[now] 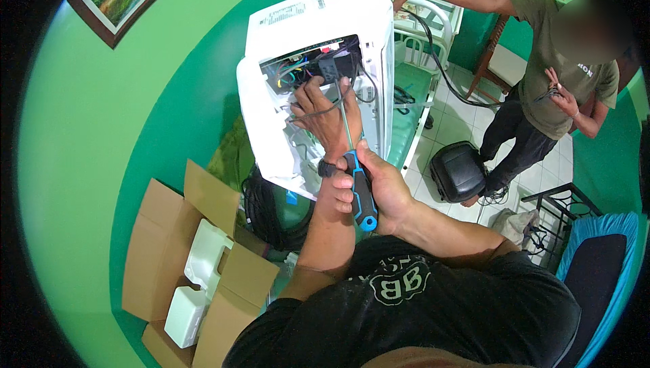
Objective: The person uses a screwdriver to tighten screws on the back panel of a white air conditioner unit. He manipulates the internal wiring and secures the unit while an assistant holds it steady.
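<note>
A tall white appliance casing [318, 16] stands in front of me, with an opening that shows coloured wires [292, 73] and a circuit board. My left hand [326, 121] reaches into the opening, its fingers and thumb bent around a small dark block [328, 69]. In my right hand [379, 188] is a screwdriver [361, 192] with a blue and black handle. Its shaft runs up past my left wrist to the dark block; the tip is hidden there. A thin dark cable crosses the back of my left hand.
At the right a person [562, 63] rests one hand on the casing's top corner and holds black cable [467, 100] in the other. An opened cardboard box [159, 246] with white foam stands lower left, beside coiled black cable [267, 209]. A black case [458, 171] sits on the tiles.
</note>
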Tool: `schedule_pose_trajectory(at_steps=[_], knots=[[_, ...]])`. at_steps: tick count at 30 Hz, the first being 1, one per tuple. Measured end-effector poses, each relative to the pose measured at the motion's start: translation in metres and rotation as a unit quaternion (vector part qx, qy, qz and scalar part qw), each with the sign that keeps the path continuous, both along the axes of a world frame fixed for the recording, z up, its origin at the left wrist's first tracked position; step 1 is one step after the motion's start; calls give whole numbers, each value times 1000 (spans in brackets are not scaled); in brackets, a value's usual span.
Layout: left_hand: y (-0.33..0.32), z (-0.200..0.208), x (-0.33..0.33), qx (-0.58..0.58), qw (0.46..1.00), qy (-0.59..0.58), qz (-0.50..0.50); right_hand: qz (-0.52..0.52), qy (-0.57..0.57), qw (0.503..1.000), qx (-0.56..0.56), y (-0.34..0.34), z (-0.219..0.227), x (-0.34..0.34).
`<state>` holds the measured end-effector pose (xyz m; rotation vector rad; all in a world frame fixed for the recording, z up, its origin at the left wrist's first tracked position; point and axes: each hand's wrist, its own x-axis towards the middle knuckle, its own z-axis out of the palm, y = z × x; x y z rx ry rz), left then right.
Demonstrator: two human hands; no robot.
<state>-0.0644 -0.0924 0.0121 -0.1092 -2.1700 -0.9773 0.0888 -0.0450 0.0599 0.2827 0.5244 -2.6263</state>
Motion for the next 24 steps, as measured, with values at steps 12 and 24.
schedule_pose_trajectory(at_steps=[12, 24], knots=[[4, -2, -1, -8, 999, 4, 35, 7, 44, 997, -66, -4, -1, -9], [-1, -3, 14, 26, 998, 56, -32, 96, 16, 995, 25, 6, -1, 19]])
